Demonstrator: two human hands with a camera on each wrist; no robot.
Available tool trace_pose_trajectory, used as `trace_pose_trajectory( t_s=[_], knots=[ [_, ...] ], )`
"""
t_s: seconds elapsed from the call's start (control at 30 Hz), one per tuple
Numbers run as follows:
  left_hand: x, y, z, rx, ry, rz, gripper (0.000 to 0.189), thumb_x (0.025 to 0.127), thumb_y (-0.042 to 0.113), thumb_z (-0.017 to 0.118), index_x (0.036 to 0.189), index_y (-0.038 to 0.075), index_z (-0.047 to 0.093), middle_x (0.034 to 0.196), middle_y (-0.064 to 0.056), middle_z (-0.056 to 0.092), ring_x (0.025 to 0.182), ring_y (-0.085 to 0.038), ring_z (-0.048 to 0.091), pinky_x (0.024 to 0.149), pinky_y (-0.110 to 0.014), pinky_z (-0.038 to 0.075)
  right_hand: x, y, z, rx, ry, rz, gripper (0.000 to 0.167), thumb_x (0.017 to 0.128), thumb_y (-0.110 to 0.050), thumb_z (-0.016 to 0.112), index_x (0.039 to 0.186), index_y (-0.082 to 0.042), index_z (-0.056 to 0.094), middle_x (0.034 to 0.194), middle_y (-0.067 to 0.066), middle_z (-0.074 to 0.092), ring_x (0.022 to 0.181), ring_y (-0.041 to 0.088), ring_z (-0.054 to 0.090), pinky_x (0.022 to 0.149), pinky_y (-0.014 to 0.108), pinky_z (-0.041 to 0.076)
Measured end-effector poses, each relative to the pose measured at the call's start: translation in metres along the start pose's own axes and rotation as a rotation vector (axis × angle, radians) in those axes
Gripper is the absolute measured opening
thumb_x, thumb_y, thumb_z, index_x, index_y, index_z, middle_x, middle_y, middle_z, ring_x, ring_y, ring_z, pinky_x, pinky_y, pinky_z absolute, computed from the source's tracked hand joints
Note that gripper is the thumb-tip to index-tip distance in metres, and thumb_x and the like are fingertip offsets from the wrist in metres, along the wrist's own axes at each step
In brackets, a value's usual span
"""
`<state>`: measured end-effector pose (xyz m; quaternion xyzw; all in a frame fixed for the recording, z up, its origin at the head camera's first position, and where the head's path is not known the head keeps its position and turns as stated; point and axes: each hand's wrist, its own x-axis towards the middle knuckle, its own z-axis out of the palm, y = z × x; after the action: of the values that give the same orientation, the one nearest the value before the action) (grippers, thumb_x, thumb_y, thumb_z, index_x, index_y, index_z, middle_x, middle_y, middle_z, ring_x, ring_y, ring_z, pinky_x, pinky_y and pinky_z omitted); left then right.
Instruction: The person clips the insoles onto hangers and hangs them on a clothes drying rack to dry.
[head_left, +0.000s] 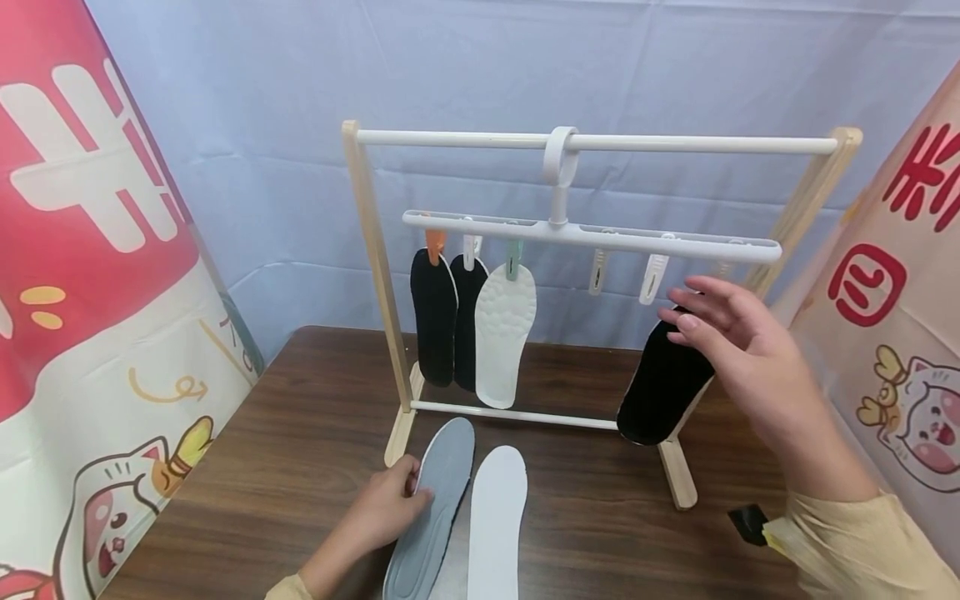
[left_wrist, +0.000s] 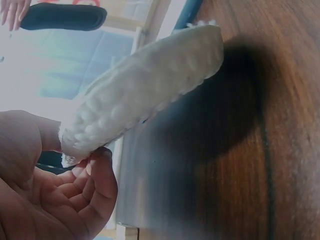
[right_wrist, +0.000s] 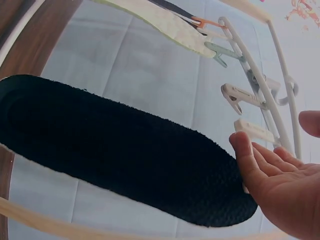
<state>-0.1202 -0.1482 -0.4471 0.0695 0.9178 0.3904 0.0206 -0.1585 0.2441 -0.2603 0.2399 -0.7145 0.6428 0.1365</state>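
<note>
My left hand [head_left: 386, 504] pinches the edge of a grey insole [head_left: 442, 492] raised in front of the rack; the left wrist view shows its bumpy whitish underside [left_wrist: 145, 90]. Beside it, a white insole [head_left: 497, 517] lies on the table. At the rack's right end my right hand [head_left: 757, 358] is at the upper end of a black insole [head_left: 663, 383], which slants downward. In the right wrist view the thumb is apart from the fingers, which are extended at that insole's end [right_wrist: 215, 200]. The hand hides most of the insole's top, where a pale clip [head_left: 723, 268] shows above.
A wooden-sided rack [head_left: 375, 275] carries a white clip hanger [head_left: 487, 225]. Two black insoles [head_left: 433, 325] and a white bumpy insole [head_left: 506, 333] hang from its left clips. Two clips [head_left: 654, 279] right of centre hold nothing. A small black object [head_left: 747, 525] lies near the right sleeve.
</note>
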Motion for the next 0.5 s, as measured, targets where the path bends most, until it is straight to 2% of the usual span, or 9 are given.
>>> trace_pose_trajectory(
  t_s=[0.17,0.4,0.5],
  knots=[
    [0.000,0.000,0.000,0.006,0.001,0.005,0.021,0.087,0.014,0.073,0.090,0.012,0.052,0.073,0.004,0.048,0.062,-0.013,0.045,0.055,-0.027,0.036,0.006,0.001,0.002,-0.087,0.001,0.053,0.047,0.102,-0.003,0.057,0.146,-0.007,0.044,0.133,-0.008,0.061,0.111,0.002,0.067,0.088,0.013,0.051],
    [-0.001,-0.002,0.000,-0.009,0.002,0.007,0.020,0.087,0.013,0.073,0.089,0.011,0.053,0.071,0.004,0.047,0.061,-0.012,0.044,0.054,-0.027,0.035,0.014,-0.001,0.005,-0.275,0.003,0.111,0.056,0.104,-0.013,0.057,0.154,-0.003,0.033,0.152,0.024,0.045,0.111,-0.004,0.064,0.089,0.010,0.048],
    [-0.001,-0.003,0.000,-0.007,0.002,0.001,0.021,0.087,0.013,0.073,0.089,0.012,0.053,0.070,0.004,0.046,0.061,-0.012,0.043,0.054,-0.027,0.035,0.019,-0.004,0.007,-0.341,0.013,0.133,0.058,0.105,-0.018,0.056,0.155,-0.003,0.031,0.153,0.027,0.042,0.108,-0.008,0.063,0.089,0.008,0.047]
  ],
)
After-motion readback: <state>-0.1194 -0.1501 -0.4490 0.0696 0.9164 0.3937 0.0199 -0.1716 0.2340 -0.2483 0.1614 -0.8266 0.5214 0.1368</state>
